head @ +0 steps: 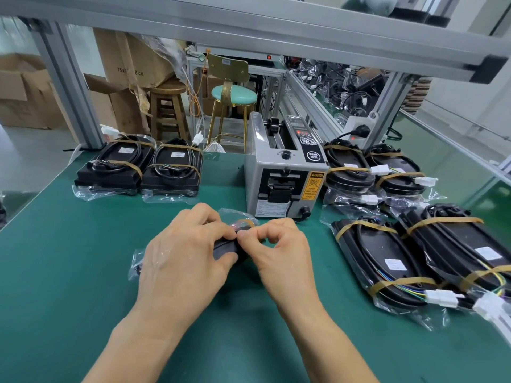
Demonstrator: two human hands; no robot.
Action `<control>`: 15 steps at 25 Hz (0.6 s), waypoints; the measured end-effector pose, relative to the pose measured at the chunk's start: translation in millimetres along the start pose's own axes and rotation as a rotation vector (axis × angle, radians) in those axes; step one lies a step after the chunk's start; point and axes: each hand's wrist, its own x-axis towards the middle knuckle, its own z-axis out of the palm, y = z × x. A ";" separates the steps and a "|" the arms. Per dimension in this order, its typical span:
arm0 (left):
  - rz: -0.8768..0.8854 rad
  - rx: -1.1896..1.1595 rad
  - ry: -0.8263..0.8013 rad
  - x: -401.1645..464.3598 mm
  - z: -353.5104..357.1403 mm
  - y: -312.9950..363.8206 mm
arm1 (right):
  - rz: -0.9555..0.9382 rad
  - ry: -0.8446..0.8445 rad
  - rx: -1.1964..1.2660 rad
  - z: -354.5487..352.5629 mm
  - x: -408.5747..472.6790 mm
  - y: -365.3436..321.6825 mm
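Spotter: Tape is your risk. Your left hand (182, 255) has its grip wrapped over the bagged unit (225, 248), which lies on the counter (83, 272) dead centre, just short of the tape dispenser (282, 175) at 1 o'clock. Your right hand (282, 252) keeps a narrow grip, thumb and forefinger pinching what looks like the end of the tan tape strip (246, 223). Your knuckles hide the contact, though, so it may be bag film instead.

Lead: If that strip lands on loose film, I'd expect it to wrinkle and let go later. Pull too hard and you could tear the thin bag, or the tape could fold onto itself.

Spotter: Mind the slack bag tail (135, 262) at 9 o'clock. It sticks out beside your left palm, and turning the unit could drag it underneath.

Lead: Room on your right is tight. Taped units (387, 261) crowd 3 o'clock, and their white connectors (442, 298) trail out at 4 o'clock. A wide elbow swing might snag one. Stacked units (351, 172) at 2 o'clock sit just beside the dispenser.

Spotter: The pair of units (138, 170) at 11 o'clock lies well apart from you. Your reach to the dispenser's outlet goes straight over the unit you hold.
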 end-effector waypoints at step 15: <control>-0.048 -0.003 -0.016 -2.1 -2.3 0.6 | 0.018 -0.144 -0.025 -8.0 6.6 -8.3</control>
